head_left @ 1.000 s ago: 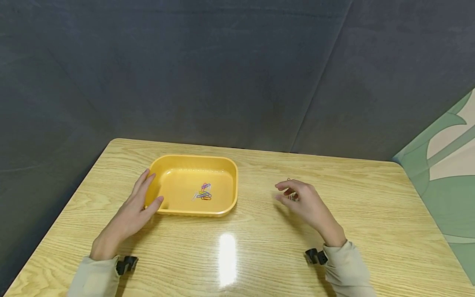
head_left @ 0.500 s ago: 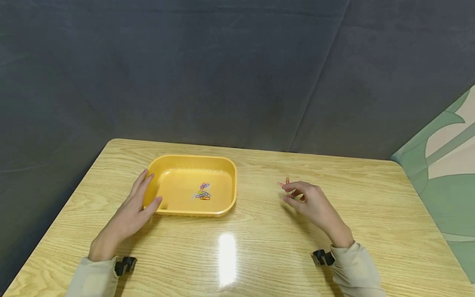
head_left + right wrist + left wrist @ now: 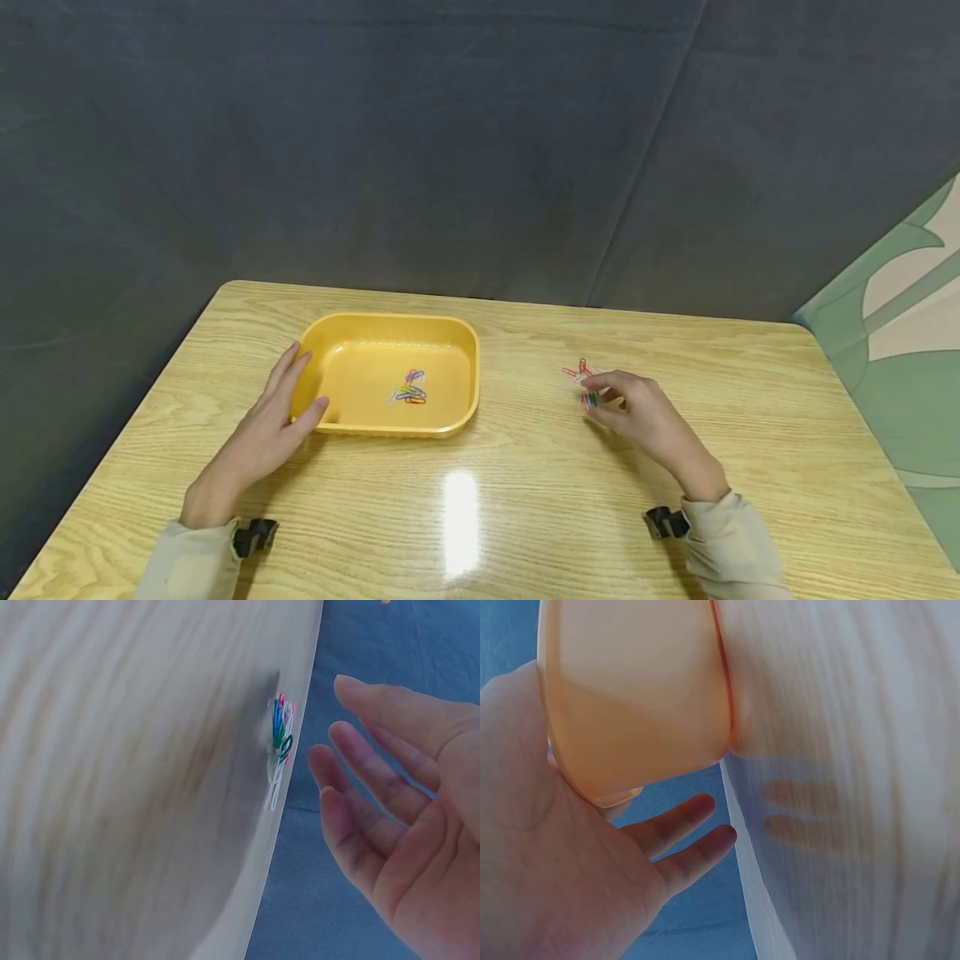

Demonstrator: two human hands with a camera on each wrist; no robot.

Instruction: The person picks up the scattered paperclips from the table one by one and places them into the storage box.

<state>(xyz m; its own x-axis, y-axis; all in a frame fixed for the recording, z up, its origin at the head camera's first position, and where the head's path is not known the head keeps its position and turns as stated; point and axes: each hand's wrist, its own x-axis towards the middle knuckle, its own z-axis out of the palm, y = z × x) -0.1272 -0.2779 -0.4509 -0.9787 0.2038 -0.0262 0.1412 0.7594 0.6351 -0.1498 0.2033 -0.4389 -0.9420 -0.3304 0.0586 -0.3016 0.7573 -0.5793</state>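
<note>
My left hand (image 3: 258, 437) rests at the left side of a yellow plastic tray (image 3: 390, 431), thumb over the front-left corner and fingers along the rim. In the left wrist view its fingers reach out straight beside the tray wall (image 3: 637, 690). Several coloured paper clips (image 3: 412, 392) lie inside the tray. On the right of the table, my right hand (image 3: 648, 417) hovers over a small pile of paper clips (image 3: 582, 371), partly covering it. The right wrist view shows that hand (image 3: 405, 795) loosely bent and holding nothing, apart from the pile (image 3: 280, 742) of white, green, blue and pink clips.
Both things stand on a light wood-grain table (image 3: 540, 500) with a bright reflection (image 3: 460, 525) near its front. A dark fabric panel (image 3: 450, 167) rises behind the far edge. Green leaf patterns cover the wall (image 3: 915, 400) at the right.
The right hand has shifted to the right and slightly toward me, uncovering more of the clip pile. The left hand and the tray stay in place.
</note>
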